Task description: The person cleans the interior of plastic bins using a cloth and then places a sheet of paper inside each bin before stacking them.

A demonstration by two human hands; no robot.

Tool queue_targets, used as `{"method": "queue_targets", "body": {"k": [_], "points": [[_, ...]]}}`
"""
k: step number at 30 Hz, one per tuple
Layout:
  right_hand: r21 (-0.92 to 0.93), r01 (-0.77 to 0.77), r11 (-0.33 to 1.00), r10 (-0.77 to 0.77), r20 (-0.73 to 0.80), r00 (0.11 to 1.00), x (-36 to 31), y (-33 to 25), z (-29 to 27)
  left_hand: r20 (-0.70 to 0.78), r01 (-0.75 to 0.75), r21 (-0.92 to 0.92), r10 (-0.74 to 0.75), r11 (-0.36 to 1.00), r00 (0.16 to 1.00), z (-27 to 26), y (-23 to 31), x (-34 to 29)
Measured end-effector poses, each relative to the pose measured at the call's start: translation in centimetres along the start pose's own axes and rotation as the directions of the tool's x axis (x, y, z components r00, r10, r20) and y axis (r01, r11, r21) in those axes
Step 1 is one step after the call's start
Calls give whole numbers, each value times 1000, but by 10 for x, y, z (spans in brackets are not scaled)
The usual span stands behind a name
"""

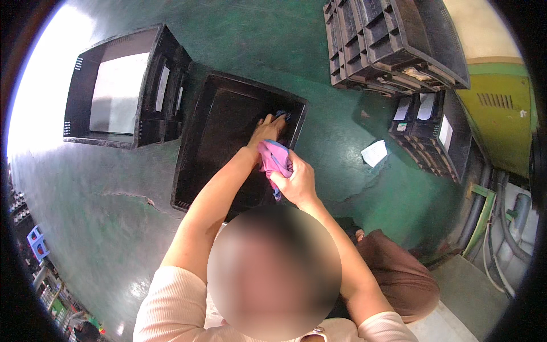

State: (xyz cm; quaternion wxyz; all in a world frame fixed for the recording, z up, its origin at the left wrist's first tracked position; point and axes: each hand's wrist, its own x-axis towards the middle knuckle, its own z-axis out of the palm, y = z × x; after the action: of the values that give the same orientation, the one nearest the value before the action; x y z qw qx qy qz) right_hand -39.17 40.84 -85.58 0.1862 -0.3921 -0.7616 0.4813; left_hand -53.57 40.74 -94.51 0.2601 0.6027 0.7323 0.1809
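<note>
A black plastic crate lies before me with its hollow side up. My left hand reaches into it near the far right corner. Its fingers are closed on a dark blue cloth, part of which shows past the fingertips. Just outside the crate's right side, my right hand grips a crumpled pink and blue cloth. This cloth hangs beside my left wrist and covers a little of it, with one end dangling below.
On the left, another black crate stands on its side with white paper inside. Stacked black crates are at the upper right, smaller ones below them. A white paper lies on the green floor. A yellow-green cabinet borders the right.
</note>
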Motion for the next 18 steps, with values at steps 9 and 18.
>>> {"method": "queue_targets", "body": {"k": [9,18], "points": [[-20,-7,1000,8,10,1000,1,5,1,217,-200,370,125,908,968,3,-7,-43],[40,-48,998,47,30,998,-19,-4,9,30,-200,189,198,961,980,20,-9,-42]]}}
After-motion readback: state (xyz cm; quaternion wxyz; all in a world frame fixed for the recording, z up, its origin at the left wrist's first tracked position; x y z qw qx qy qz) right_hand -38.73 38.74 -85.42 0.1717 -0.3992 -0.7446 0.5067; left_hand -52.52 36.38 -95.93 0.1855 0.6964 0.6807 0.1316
